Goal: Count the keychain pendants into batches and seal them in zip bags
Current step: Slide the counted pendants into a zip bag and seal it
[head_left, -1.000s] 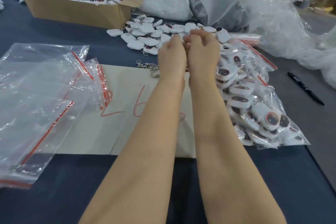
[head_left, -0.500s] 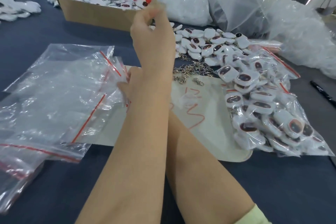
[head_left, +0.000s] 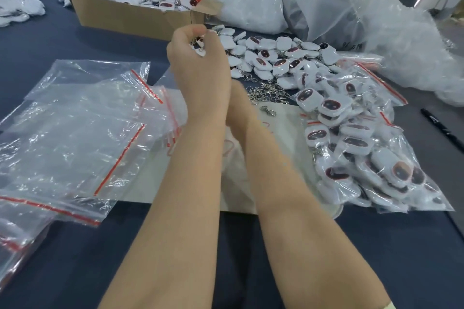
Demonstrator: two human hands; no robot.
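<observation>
On the right, zip bags (head_left: 364, 148) full of pendants (head_left: 401, 170), left hand (head_left: 198, 65) clutching several, right hand (head_left: 237, 99) obscured, grip unclear

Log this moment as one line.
left hand: raised, grips keychain pendants | right hand: blurred, partly behind left hand | empty zip bags: at left | pendant pile: ahead

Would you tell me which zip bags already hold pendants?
The bags on the right: they bulge with white pendants, while the bags on the left look flat and empty.
</observation>
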